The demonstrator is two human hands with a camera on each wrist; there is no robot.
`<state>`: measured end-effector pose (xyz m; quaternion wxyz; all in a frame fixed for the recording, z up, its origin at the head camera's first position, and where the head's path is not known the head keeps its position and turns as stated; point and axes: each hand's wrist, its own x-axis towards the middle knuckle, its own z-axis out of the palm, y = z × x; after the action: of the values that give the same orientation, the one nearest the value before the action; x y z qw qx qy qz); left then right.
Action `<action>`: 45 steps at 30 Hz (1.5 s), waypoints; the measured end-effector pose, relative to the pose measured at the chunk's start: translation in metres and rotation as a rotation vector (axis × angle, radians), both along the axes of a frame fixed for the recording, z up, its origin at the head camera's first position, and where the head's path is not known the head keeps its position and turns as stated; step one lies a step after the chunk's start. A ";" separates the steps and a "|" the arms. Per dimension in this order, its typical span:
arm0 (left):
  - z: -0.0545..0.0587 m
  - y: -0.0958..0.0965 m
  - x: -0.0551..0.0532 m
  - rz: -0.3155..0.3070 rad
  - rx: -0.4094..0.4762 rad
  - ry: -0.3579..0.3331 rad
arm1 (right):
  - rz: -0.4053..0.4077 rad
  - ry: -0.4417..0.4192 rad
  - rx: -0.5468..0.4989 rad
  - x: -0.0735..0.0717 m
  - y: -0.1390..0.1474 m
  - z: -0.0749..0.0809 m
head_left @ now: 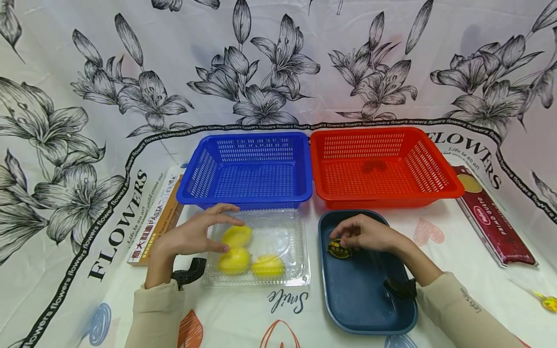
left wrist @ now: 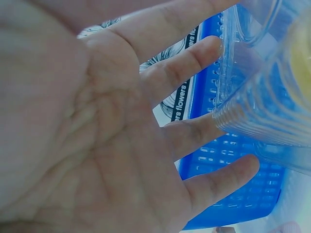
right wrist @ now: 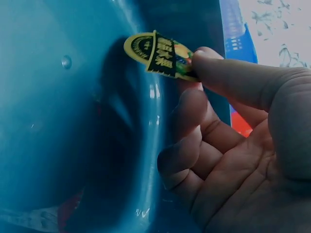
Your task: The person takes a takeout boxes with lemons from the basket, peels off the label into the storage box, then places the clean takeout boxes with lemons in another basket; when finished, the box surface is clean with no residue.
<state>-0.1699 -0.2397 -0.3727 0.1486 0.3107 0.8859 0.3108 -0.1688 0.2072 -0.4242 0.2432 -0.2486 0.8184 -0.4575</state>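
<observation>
A clear plastic clamshell box [head_left: 292,241] with three yellow fruits [head_left: 234,261] in it lies on the table in front of me. Spread around its left side is my left hand [head_left: 184,235], thumb and fingers apart. In the left wrist view its fingertips [left wrist: 245,170] lie right by the ribbed plastic wall [left wrist: 257,116]. My right hand [head_left: 370,234] pinches a small black and gold fruit label [right wrist: 163,56] between thumb and forefinger, over the dark blue tray [head_left: 363,302]. The other fingers curl in toward the palm.
Behind the box stands a blue plastic basket [head_left: 256,181], side by side with a red basket [head_left: 370,186]. A pasta box [head_left: 158,222] lies at the left, a dark red packet [head_left: 496,220] at the right. Near the right edge is a small yellow item [head_left: 549,303].
</observation>
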 end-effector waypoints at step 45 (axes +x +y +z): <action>0.002 0.000 0.001 -0.018 -0.003 0.017 | -0.171 0.039 -0.060 0.005 0.027 0.022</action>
<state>-0.1686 -0.2393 -0.3707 0.1443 0.3208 0.8848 0.3057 -0.1639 0.2345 -0.4024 0.1799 -0.1937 0.8272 -0.4959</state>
